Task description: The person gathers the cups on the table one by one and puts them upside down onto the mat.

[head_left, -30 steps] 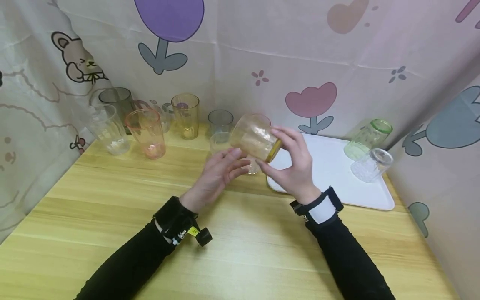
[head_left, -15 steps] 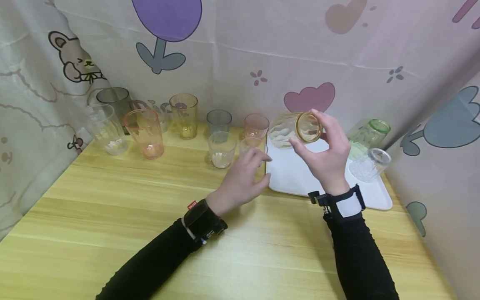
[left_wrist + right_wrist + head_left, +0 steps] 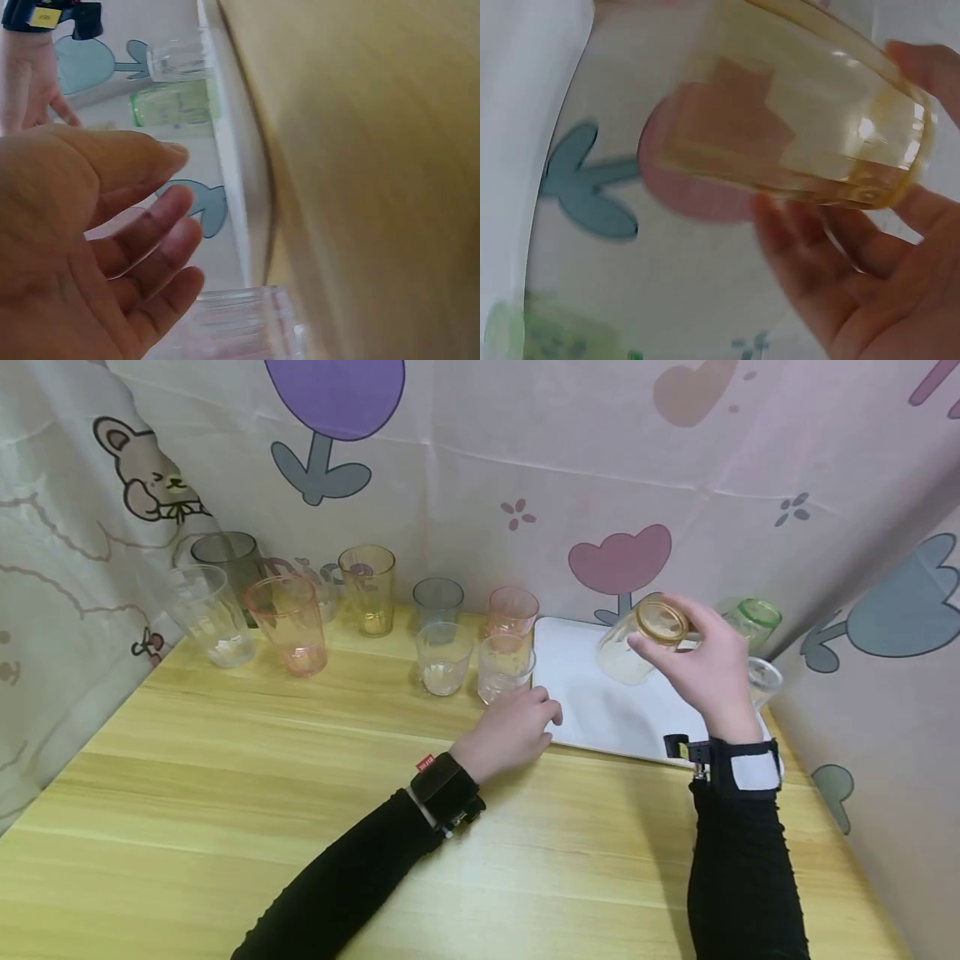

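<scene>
An amber glass (image 3: 628,650) is tilted bottom-up above the white tray (image 3: 577,693), its thick base toward me. My right hand (image 3: 708,664) grips it near the base with thumb and fingers, also plain in the right wrist view, where the amber glass (image 3: 817,112) spans the top. My left hand (image 3: 513,731) hovers by the tray's left front corner with fingers loosely bent and nothing in them. Just behind that hand stands a clear glass (image 3: 506,668), upright. On the tray's right side are an upturned green glass (image 3: 753,618) and an upturned clear glass (image 3: 765,677), partly hidden by my right hand.
Left of the tray stand another clear glass (image 3: 444,662), a grey glass (image 3: 438,602) and a small pink glass (image 3: 513,610). Farther left are a tall amber glass (image 3: 369,593), a pink glass (image 3: 288,627), a clear glass (image 3: 213,614) and a dark glass (image 3: 232,560). A patterned curtain hangs behind.
My right hand has carried the amber glass rightward over the tray and turned it bottom-up. My left hand has come away from the glass and shifted right to the tray's corner.
</scene>
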{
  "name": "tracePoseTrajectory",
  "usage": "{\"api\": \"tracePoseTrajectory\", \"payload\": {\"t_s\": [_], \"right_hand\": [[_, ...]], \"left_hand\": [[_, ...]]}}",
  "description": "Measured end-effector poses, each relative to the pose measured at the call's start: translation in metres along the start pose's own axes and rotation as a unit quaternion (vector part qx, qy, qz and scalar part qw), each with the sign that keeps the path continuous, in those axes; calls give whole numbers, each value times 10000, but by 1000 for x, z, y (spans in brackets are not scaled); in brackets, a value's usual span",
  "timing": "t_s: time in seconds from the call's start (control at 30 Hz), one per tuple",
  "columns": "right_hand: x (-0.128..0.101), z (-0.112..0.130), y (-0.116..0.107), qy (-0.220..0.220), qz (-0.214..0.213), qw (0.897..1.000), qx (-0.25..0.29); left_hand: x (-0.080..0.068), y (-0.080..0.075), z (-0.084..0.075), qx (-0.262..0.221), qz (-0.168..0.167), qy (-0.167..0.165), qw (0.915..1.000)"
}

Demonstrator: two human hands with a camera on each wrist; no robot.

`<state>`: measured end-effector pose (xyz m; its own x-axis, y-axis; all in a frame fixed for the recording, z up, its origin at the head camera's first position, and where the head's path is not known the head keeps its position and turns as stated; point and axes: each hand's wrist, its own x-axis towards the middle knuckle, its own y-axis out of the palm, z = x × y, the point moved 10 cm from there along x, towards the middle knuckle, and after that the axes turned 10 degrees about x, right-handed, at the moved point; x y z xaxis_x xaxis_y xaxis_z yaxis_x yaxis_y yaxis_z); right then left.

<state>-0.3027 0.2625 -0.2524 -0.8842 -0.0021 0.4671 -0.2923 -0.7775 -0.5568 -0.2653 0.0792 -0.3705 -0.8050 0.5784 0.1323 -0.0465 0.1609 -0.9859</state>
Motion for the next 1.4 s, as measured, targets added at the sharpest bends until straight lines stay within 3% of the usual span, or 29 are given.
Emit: {"api": "tracePoseTrajectory", "payload": {"t_s": [0.13,0.33,0.77,0.93,1.4], "right_hand": [[0,-26,-7,643,484,9957,-457],[-5,-64,-23,1344,994,9816,-923],[-24,-109,-50,1978,1783,9515,-1543],[-29,-118,-56,2156,1935,9424,-1671],[-43,-143,-79,2695,2201,9189,-1858]], "left_hand": [[2,12,3,-140,258,-97,9995],[2,16,5,-167,255,-50,9995],[9,16,-5,467,29,373,9982],[9,18,-8,371,59,466,9982],[8,21,-5,151,157,311,9993]]}}
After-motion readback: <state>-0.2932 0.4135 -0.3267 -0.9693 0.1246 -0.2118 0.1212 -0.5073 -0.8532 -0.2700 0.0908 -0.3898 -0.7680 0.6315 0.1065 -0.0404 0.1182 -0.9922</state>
